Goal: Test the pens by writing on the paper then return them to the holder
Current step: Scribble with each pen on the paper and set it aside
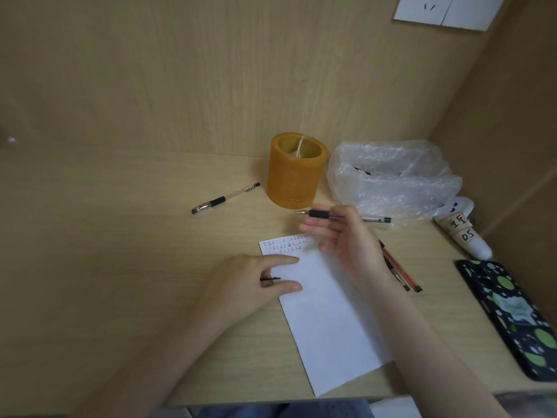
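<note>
Pen gripped in right-hand fingers above paper.

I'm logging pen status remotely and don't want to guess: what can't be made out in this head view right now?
- Writing on the paper: too small and blurred; the right hand covers part.
- Pens beside the paper: the right hand hides their upper ends, so the count is unclear.
- Holder: its wall hides most of the inside.
- Plastic bag: crinkled film obscures its contents.
- Dark object under the left hand: mostly covered.

Matt wood-grain desk, crinkled glossy plastic bag, smooth paper.
</note>
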Demonstrator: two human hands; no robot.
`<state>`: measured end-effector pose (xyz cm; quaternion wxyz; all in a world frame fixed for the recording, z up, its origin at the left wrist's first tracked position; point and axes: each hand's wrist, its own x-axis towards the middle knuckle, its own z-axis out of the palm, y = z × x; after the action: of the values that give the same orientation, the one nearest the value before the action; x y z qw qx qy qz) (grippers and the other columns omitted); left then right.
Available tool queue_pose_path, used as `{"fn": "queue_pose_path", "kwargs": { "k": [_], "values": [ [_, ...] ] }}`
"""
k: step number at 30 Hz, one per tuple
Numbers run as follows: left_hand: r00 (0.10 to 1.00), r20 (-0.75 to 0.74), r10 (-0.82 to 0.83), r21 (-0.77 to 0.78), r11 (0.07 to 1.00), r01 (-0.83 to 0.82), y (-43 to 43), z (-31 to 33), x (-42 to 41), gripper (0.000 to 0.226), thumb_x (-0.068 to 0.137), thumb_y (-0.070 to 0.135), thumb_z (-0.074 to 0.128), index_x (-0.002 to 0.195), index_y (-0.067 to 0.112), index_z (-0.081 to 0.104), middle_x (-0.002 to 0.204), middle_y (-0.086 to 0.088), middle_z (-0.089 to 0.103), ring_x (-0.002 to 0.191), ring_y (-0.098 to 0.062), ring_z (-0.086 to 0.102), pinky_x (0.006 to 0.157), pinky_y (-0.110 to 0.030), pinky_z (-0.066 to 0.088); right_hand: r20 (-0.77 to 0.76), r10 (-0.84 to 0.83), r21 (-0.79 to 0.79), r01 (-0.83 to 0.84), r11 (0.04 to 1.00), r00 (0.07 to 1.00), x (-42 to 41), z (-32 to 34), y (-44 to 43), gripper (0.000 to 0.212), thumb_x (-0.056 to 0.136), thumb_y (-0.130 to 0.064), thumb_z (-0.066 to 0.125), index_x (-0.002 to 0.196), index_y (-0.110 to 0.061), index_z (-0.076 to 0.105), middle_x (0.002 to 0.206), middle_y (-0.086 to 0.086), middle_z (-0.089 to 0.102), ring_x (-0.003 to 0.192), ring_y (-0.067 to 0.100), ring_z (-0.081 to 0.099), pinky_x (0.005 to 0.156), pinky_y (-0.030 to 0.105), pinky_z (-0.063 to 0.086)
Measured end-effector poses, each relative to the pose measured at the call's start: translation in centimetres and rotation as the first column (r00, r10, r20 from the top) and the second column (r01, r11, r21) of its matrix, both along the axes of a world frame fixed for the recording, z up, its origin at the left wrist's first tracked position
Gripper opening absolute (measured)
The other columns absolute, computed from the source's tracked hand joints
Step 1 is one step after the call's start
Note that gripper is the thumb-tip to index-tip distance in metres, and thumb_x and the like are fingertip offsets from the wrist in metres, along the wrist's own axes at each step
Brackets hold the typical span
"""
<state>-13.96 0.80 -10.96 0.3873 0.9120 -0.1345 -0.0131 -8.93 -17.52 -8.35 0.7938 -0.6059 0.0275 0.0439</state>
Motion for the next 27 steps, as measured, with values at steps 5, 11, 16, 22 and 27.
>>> {"fn": "queue_pose_path", "kwargs": {
  "k": [5,11,16,22,27],
  "values": [
    [0.997,0.038,-0.062,0.176,0.983,0.054,-0.2,-0.1,-0.1,0.045,0.071,0.066,0.058,0.113,0.051,0.057,0.055,0.018,0.05,0.063,0.003,0.05,0.063,-0.008,0.036,0.153,-0.146,-0.307,0.188,0.933,0.977,0.4,-1.2,1.4,0.03,0.078,-0.02,0.078,0.061,-0.003,0.06,0.049,0.001,0.059,0.043,0.007,0.052,0.049,0.013,0.039],
    [0.995,0.065,-0.074,0.206,0.977,0.059,-0.3,-0.1,-0.3,0.045,0.074,0.065,0.056,0.116,0.049,0.056,0.057,0.017,0.049,0.061,0.001,0.047,0.06,-0.006,0.032,0.26,-0.209,-0.467,0.312,0.828,0.943,0.9,-2.2,1.7,0.036,0.083,-0.015,0.071,0.054,-0.013,0.049,0.039,-0.016,0.046,0.042,-0.002,0.045,0.049,0.008,0.035],
    [0.996,0.064,-0.061,0.217,0.975,0.046,-0.3,0.0,-0.4,0.044,0.074,0.065,0.056,0.116,0.05,0.056,0.049,0.019,0.043,0.054,0.004,0.045,0.059,-0.007,0.031,0.323,-0.223,-0.525,0.37,0.767,0.92,1.1,-3.1,1.6,0.028,0.082,-0.007,0.062,0.058,-0.007,0.049,0.049,-0.009,0.044,0.044,0.002,0.04,0.048,0.011,0.033],
    [0.995,0.081,-0.05,0.216,0.976,0.031,-0.3,0.0,-0.6,0.044,0.074,0.065,0.055,0.115,0.05,0.056,0.047,0.018,0.042,0.052,0.005,0.045,0.056,-0.006,0.03,0.346,-0.203,-0.528,0.369,0.765,0.916,1.2,-3.1,1.6,0.032,0.082,-0.004,0.062,0.055,-0.01,0.045,0.049,-0.006,0.042,0.042,-0.001,0.041,0.047,0.008,0.032],
    [0.995,0.085,-0.045,0.21,0.977,0.026,-0.3,-0.1,-0.5,0.044,0.074,0.066,0.054,0.115,0.05,0.056,0.05,0.019,0.044,0.055,0.004,0.045,0.057,-0.005,0.03,0.362,-0.186,-0.513,0.362,0.779,0.913,1.3,-3.2,1.7,0.035,0.083,-0.002,0.062,0.054,-0.012,0.046,0.049,-0.006,0.043,0.043,-0.001,0.042,0.048,0.009,0.033]
  ]
}}
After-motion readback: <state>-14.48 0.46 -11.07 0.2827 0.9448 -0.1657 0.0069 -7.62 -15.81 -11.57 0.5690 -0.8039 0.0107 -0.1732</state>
